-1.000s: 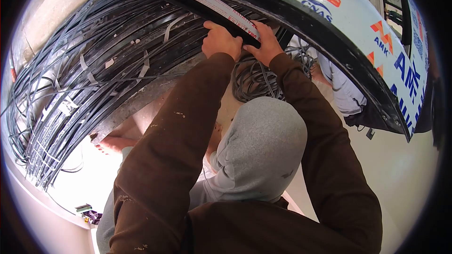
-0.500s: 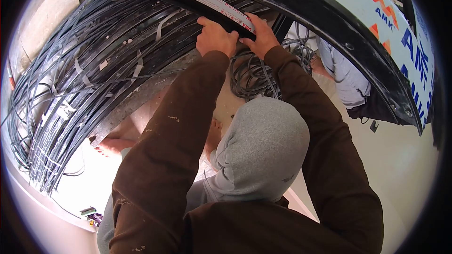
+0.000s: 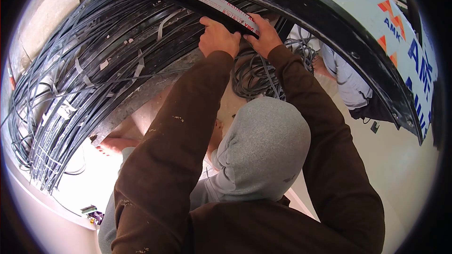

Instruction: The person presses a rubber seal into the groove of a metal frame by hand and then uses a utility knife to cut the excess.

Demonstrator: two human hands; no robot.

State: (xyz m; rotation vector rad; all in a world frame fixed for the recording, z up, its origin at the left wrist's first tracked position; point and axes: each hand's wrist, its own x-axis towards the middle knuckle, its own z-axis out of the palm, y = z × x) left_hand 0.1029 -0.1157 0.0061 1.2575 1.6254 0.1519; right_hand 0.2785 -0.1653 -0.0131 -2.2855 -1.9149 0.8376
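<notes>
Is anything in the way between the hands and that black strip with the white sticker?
Nothing visible is in the way. The left hand and the right hand both grip the black strip, side by side.

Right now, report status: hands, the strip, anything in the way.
Left hand and right hand both clamped on black taped strip. Strip runs under the film-covered panel. Grey cable coil lies below the hands, apart.

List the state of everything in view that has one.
Left hand: shut on the strip.
Right hand: shut on the strip, beside the left.
Strip: held up, printed film on it.
Frame: overhead, protective film on.
Bundle: black strips, taped together in places.
Cable: coiled on the floor.
</notes>
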